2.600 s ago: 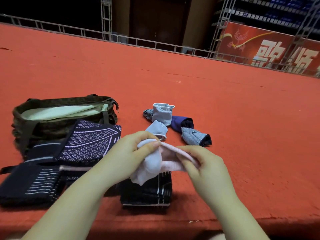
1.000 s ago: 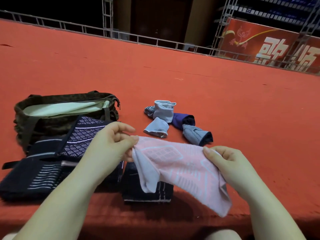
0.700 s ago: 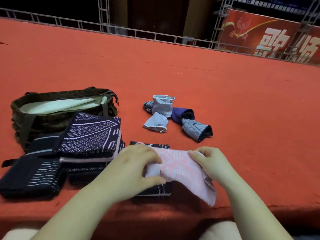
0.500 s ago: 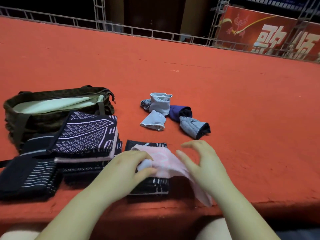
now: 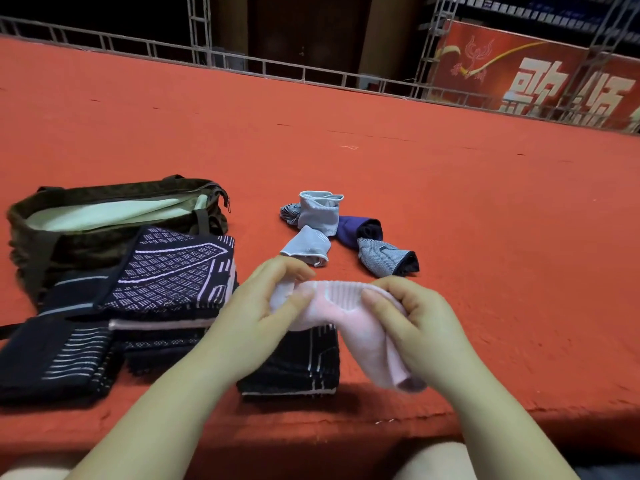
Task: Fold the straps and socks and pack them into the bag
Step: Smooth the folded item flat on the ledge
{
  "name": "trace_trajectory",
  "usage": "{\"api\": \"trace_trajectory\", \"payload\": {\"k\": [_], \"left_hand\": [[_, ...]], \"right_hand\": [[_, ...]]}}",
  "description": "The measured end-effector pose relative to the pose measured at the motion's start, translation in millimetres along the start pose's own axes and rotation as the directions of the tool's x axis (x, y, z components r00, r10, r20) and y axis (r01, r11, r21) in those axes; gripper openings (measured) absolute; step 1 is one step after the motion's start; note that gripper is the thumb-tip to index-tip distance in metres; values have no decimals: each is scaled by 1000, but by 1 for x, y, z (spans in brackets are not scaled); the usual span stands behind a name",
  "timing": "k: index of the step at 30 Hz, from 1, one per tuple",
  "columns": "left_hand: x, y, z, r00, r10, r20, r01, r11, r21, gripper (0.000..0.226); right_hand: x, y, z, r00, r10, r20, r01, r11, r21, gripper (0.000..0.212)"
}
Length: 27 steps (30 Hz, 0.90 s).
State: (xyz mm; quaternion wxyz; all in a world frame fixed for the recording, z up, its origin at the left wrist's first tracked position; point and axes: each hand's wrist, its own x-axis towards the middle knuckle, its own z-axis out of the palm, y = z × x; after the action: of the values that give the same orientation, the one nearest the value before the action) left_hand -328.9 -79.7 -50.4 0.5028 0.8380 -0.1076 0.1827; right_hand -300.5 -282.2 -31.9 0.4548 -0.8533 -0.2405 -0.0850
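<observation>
I hold a pink sock above the near edge of the red surface. My left hand pinches its left end, and my right hand grips its ribbed middle, so the rest droops to the lower right. Under the sock lies a folded dark strap. A stack of dark patterned straps lies to the left, leaning against an open olive bag with a pale lining. Several folded socks in grey, light blue and navy sit just beyond my hands.
The red carpeted surface stretches far back to a metal railing. A red banner with white characters stands at the back right. The surface's front edge runs just below my wrists, with my knees beneath it.
The pink sock was spread wide, then laid on the dark strap. Now both hands have lifted it again, bunched, with the right hand closed round its middle.
</observation>
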Motion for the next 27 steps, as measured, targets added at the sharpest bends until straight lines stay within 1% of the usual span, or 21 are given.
{"api": "trace_trajectory", "payload": {"k": [2,3,5,7,10,12,13,16,18,19,20,22,23,25,27], "left_hand": [[-1,4,-2,1000,1,5,-1,1000,10,34],[-1,5,-4,1000,14,8,-14,999,37,36],[-1,7,-9,999,35,-11,-34,998,46,28],[-1,10,-15,999,11,-49,-13,999,-47,21],[0,15,-20,994,-49,-100,25,971,-236,17],[1,16,-23,987,-115,-117,55,905,-422,15],[2,15,-23,982,-145,-118,70,870,-487,17],[4,11,-24,974,-201,-108,92,776,-624,32],[7,8,-27,950,-269,-160,56,649,-758,46],[8,6,-30,926,-315,-207,30,609,-792,51],[9,6,-34,902,-350,-253,11,604,-797,52],[10,4,-41,875,-366,-316,-7,644,-765,48],[10,5,-40,878,-351,-326,-3,676,-737,46],[9,4,-34,915,-280,-290,34,770,-637,42],[7,5,-24,962,-161,-219,47,891,-452,38]], "right_hand": [[5,-6,-4,999,1,-41,1,999,41,16],[6,-7,-7,998,6,-56,-3,999,46,18],[8,-7,-11,997,23,-69,-20,999,46,20],[8,-4,-13,995,55,-87,-50,997,54,24],[7,2,-15,984,130,-120,-119,989,91,25],[7,3,-16,979,160,-123,-146,983,113,25],[7,3,-17,980,161,-120,-147,982,121,25],[7,1,-18,982,148,-115,-134,984,116,25],[8,2,-20,980,154,-129,-141,984,107,25],[7,4,-22,976,164,-145,-149,983,111,26],[7,7,-25,969,179,-168,-160,980,121,26],[5,11,-31,958,202,-205,-174,973,148,26],[4,12,-33,959,200,-199,-172,974,148,26],[4,10,-33,976,152,-156,-138,986,97,24],[5,4,-32,992,84,-95,-81,996,34,20]]}}
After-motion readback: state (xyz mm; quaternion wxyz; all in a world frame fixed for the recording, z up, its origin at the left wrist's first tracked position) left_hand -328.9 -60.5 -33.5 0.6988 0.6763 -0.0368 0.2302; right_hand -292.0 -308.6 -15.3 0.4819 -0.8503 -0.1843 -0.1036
